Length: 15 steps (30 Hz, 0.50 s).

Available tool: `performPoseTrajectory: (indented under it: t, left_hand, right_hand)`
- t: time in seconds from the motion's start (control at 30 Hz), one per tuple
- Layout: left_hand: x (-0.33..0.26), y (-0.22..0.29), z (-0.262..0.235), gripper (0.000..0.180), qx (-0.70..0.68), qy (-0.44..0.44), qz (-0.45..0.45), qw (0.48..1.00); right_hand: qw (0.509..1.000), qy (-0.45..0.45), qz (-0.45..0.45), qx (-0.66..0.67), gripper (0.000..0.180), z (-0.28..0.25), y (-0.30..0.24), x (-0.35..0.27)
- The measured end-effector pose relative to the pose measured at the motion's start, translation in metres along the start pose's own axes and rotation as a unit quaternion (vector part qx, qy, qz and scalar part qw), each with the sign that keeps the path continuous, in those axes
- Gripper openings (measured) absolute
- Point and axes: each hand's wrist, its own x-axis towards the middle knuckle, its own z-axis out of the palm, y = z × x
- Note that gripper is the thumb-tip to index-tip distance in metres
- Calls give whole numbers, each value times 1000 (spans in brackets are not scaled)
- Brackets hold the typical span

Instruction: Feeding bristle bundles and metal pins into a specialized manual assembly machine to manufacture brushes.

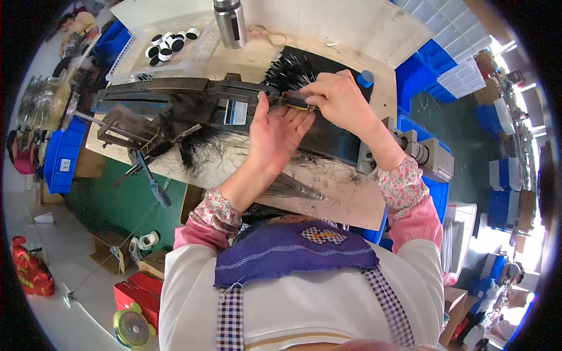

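- Presently, our two hands meet at the right end of a long dark metal bar (pixel 181 86), where a small dark piece (pixel 296 100) with a yellowish edge sits between them. We cannot tell if this piece is fastened to the bar.
- Our right hand (pixel 341 96) has its fingers closed to a pinch, thumb against forefinger, on the right end of the piece. We think that such a fine grip suits it because the piece is small and narrow.
- Our left hand (pixel 272 140) is turned palm up, just below the piece; its fingers are stretched out, the thumb standing apart, and they are not closed around anything. Probably the hand gives a support from beneath, but whether the fingertips touch the piece, we cannot say surely.
- Black bristles (pixel 290 71) lie just beyond our hands, within easy reach, as we suppose.
- A bundle of dark fibres (pixel 294 188) lies on the tabletop (pixel 351 196) nearer to our body, apart from the bar, perhaps so that its strands do not mix with the loose hairs (pixel 202 155) scattered about.
- A clear tray (pixel 137 61) behind the bar holds black-and-white round caps (pixel 165 54); its walls seem useful for small things which could roll away.
- A steel flask (pixel 232 26) stands upright beside the tray, at the back, where, in our judgement, our arms would hardly knock it.
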Motion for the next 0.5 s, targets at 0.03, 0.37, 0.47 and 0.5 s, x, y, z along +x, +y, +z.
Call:
performPoseTrajectory:
  t: [0.03, 0.37, 0.47, 0.5]
  left_hand:
    - [0, 0, 1, 77, 1, -1, 0, 1000]
    - [4, -1, -2, 75, -40, 17, 2, 999]
    - [-2, -1, -5, 73, -40, 30, -6, 999]
    - [-3, -1, -7, 72, -50, 11, 1, 999]
  right_hand:
    - [1000, 1, 0, 0, 17, 0, 0, 0]
    - [996, 72, -58, -10, 15, 6, -15, -5]
    - [996, 90, 7, 16, 18, -1, -14, -2]
    - [983, 126, 38, 127, 17, -10, -17, -1]
